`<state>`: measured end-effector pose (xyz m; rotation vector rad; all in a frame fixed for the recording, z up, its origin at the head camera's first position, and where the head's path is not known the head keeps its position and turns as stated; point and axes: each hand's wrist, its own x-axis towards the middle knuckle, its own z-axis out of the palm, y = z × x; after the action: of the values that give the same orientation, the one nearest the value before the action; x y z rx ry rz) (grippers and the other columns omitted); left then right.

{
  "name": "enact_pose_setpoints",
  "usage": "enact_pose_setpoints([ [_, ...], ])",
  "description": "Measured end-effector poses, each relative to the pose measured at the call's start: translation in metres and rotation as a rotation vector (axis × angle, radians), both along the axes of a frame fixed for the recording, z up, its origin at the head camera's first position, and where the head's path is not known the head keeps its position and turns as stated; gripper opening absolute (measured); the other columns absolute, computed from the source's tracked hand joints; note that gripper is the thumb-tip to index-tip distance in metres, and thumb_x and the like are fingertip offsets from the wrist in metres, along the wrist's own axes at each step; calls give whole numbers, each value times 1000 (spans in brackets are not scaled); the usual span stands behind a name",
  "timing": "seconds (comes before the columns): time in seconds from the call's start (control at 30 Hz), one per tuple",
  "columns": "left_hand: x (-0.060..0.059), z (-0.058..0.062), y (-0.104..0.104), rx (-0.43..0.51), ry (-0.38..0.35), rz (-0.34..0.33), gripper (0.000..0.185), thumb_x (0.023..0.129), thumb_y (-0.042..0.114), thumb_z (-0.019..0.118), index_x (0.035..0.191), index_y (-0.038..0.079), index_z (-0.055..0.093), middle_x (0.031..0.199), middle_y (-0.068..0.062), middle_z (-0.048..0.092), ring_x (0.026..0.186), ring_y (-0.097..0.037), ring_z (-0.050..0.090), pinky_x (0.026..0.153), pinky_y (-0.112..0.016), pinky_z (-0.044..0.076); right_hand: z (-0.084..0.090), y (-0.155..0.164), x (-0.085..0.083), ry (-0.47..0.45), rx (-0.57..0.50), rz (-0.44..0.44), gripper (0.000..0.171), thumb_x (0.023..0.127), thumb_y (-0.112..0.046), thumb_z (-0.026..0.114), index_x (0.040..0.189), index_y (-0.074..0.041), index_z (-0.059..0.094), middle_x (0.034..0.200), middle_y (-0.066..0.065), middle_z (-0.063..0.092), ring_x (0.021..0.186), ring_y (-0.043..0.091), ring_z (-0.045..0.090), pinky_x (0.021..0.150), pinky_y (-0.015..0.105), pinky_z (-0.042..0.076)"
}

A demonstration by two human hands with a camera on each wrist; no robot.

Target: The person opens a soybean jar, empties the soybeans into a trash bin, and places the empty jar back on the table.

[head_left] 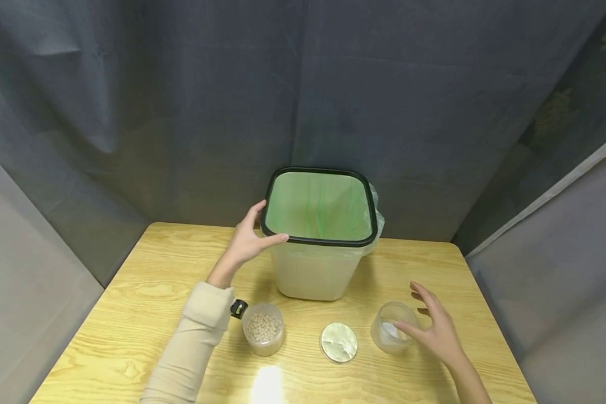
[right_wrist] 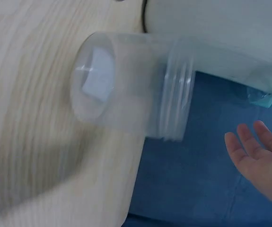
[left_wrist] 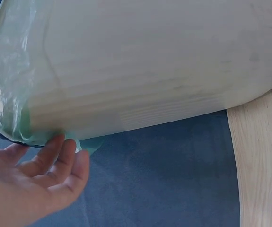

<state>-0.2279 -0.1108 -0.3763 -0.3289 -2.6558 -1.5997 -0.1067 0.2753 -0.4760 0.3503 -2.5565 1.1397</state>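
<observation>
My left hand (head_left: 247, 238) is at the left front corner of a translucent waste bin (head_left: 313, 275), its thumb along the black rim (head_left: 328, 243) and its fingers at the left side. In the left wrist view the loosely bent fingers (left_wrist: 55, 161) touch the bag-covered wall just under the rim. A green bin bag (head_left: 318, 202) lines the bin and folds out over its edge. My right hand (head_left: 436, 328) hovers with spread fingers beside a clear jar (head_left: 391, 336), apart from it in the right wrist view. Inside that jar lies a white slip (right_wrist: 99, 74).
A jar of small round beige beans (head_left: 264, 328) stands near my left forearm, in front of the bin. Between the two jars lies a round silvery lid (head_left: 339, 342). Dark curtain (head_left: 222, 140) hangs behind the wooden table (head_left: 146, 280).
</observation>
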Motion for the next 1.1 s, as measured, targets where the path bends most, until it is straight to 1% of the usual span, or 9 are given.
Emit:
enact_pose_setpoints([
  [0.2, 0, 3, -1, -20, 1, -18, 96, 71, 41, 75, 145, 19, 20, 140, -17, 33, 121, -29, 37, 97, -49, 33, 6, -15, -5, 37, -17, 46, 82, 64, -8, 82, 135, -5, 40, 128, 16, 48, 109, 20, 47, 80, 18, 42],
  [0.33, 0, 5, -3, -37, 5, -32, 95, 72, 39, 75, 146, 16, 20, 139, -17, 34, 117, -29, 38, 97, -49, 33, 8, -29, -8, 30, -10, 87, 81, 64, -3, 81, 134, -2, 40, 126, 16, 49, 106, 29, 49, 78, 31, 47],
  [0.4, 0, 6, -4, -44, 4, -39, 94, 73, 38, 75, 146, 16, 19, 137, -17, 35, 116, -29, 39, 97, -49, 33, 8, -37, -9, 33, -11, 111, 81, 64, -4, 81, 134, -2, 40, 125, 15, 50, 105, 30, 49, 76, 37, 48],
  [0.5, 1, 6, -6, -54, 4, -48, 93, 74, 38, 73, 146, 17, 18, 136, -17, 36, 116, -29, 39, 96, -50, 33, 9, -49, -11, 46, -16, 152, 80, 64, -6, 81, 133, -2, 41, 125, 15, 51, 104, 30, 51, 74, 40, 49],
  [0.63, 3, 6, -9, -46, 23, -59, 92, 76, 35, 73, 146, 17, 17, 131, -16, 40, 117, -30, 39, 91, -50, 38, 22, -71, -8, 56, -43, 212, 81, 62, -3, 81, 132, 4, 39, 123, 22, 51, 102, 37, 52, 72, 44, 49],
  [0.77, 7, 5, -12, -16, 51, -76, 92, 76, 32, 73, 146, 15, 16, 134, -18, 39, 119, -33, 39, 88, -52, 41, 34, -89, -2, 22, -80, 241, 83, 62, 1, 79, 132, 10, 35, 122, 27, 48, 102, 37, 50, 73, 43, 49],
  [0.83, 9, 4, -14, -7, 66, -86, 92, 77, 31, 73, 146, 15, 16, 135, -18, 37, 119, -34, 39, 88, -53, 40, 33, -94, -1, -1, -91, 248, 84, 62, 0, 79, 133, 10, 34, 123, 27, 48, 103, 33, 49, 74, 41, 48],
  [0.93, 13, 2, -19, -3, 94, -93, 90, 77, 30, 72, 146, 14, 16, 135, -18, 37, 118, -35, 40, 88, -54, 40, 25, -99, -4, -20, -95, 259, 86, 62, -2, 80, 133, 8, 33, 124, 25, 47, 104, 30, 49, 76, 39, 48],
  [1.1, 20, -1, -27, -6, 145, -112, 86, 78, 23, 73, 145, 12, 21, 133, -18, 38, 116, -34, 42, 86, -51, 41, -5, -104, -16, -41, -96, 291, 88, 64, -11, 81, 136, 3, 33, 125, 20, 48, 104, 32, 50, 76, 36, 48],
])
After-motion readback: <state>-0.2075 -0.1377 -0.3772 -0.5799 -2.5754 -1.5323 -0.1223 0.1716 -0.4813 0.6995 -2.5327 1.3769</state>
